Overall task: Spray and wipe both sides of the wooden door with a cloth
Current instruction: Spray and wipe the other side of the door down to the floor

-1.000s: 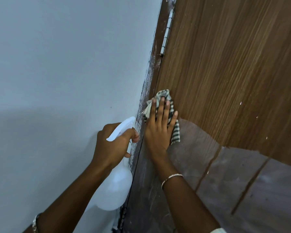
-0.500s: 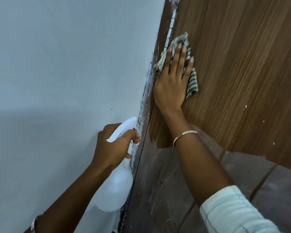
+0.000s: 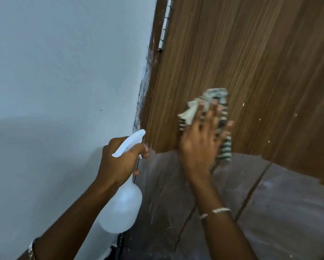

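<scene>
The brown wooden door fills the upper right of the head view. My right hand presses a striped green and white cloth flat against the door's lower part, fingers straight and spread; hand and cloth are blurred by motion. My left hand grips the neck of a white spray bottle beside the door's hinge edge, nozzle pointing towards the door frame.
A pale blue-grey wall takes up the left half. A metal hinge runs along the door edge at the top. Dusty grey floor tiles lie below the door. White specks dot the door on the right.
My right hand slid the cloth up to the hinge, then back down and rightward to the door's lower part. My left hand with the bottle stayed still.
</scene>
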A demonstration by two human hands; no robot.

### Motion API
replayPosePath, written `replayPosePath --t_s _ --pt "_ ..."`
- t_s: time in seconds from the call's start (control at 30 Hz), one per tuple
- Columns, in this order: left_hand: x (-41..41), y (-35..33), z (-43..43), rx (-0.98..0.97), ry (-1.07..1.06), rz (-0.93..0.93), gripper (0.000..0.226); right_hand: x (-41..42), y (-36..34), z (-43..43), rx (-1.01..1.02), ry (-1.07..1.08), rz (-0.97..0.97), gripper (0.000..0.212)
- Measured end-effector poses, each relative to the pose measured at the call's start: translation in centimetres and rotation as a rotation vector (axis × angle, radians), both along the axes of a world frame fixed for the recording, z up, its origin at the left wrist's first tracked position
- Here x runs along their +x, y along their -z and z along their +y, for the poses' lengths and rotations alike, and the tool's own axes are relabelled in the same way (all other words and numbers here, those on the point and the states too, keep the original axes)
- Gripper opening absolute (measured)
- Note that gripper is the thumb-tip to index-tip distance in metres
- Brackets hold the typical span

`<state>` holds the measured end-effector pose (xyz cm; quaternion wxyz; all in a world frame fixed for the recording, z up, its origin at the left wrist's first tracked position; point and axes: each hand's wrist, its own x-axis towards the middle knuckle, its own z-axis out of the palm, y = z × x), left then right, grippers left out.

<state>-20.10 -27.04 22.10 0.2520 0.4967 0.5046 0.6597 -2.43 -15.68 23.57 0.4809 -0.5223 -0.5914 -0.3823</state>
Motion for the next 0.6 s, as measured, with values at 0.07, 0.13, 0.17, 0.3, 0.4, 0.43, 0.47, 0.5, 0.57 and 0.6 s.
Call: replayPosePath --t_s 0.07,0.13,0.17,0.3,0.4,0.43,0.47,0.5,0.57,0.6 --pt "0.5 0.3 0.2 -0.015 0.035 -0.007 0.021 4.7 0.9 -2.3 -0.003 0.083 0.118 0.065" --pt "0.8 0.6 0.2 -0.02 0.035 0.004 0.026 6.1 1.5 -3.0 0.017 0.14 0.218 0.065" --pt "0.8 0.7 0.3 -0.02 0.034 0.004 0.025 5.6 1.6 -2.8 0.044 0.158 0.271 0.065" --pt "0.4 1.3 0.4 -0.049 0.018 -0.053 0.012 -0.7 -0.1 0.2 0.055 0.122 0.24 0.064" --pt "0.4 1.4 0.0 -0.005 -0.006 0.015 0.024 -6.8 -0.4 3.0 0.006 -0.011 0.04 0.064" --pt "0.4 1.4 0.0 0.004 -0.01 0.033 0.025 -8.5 -0.4 3.7 -0.007 -0.042 -0.002 0.061" --pt "0.4 1.4 0.2 0.004 -0.015 0.041 0.023 -9.8 -0.5 4.2 -0.018 -0.07 -0.022 0.059" --pt "0.4 1.5 0.3 -0.002 -0.025 0.029 0.019 -10.8 -0.5 4.4 -0.024 -0.097 -0.032 0.06" --pt "0.5 1.6 0.5 -0.019 -0.04 -0.007 0.008 -11.2 -0.6 4.5 -0.035 -0.125 -0.07 0.059" --pt "0.7 1.6 0.5 -0.014 -0.037 -0.01 0.006 -10.7 -0.5 4.4 -0.048 -0.132 -0.105 0.056"
